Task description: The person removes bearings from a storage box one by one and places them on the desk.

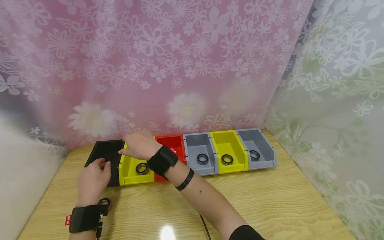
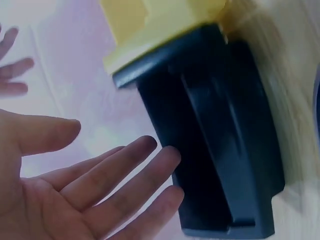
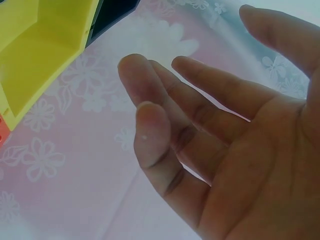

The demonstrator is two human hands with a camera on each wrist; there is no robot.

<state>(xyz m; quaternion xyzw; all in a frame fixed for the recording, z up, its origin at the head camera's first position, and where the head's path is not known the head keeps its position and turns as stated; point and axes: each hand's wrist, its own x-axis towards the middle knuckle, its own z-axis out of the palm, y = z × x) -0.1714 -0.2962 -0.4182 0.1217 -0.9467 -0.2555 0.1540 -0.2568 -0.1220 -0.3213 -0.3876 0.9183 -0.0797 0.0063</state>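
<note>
My left hand [image 1: 93, 181] hovers at the front left of the black bin [image 1: 103, 150], its fingers loosely bent and holding nothing. Over the back of the left yellow bin [image 1: 127, 180] is my right hand [image 1: 140, 144], also holding nothing. The left wrist view shows the left fingers [image 2: 135, 170] spread beside the black bin, whose visible inside holds nothing. In the right wrist view the right palm [image 3: 260, 155] faces the camera with relaxed fingers. A ring-shaped ball bearing [image 1: 142, 168] lies in the left yellow bin. Another bearing [image 1: 108, 204] is on the table, partly hidden by the left wrist.
To the right stand a red bin [image 1: 169, 141], a grey bin [image 1: 198, 141], a yellow bin [image 1: 225, 141] and another grey bin [image 1: 253, 136]. The last three each hold one bearing; my right wrist partly covers the red one. A cable [image 1: 205, 226] lies on the wooden table [image 1: 270, 203].
</note>
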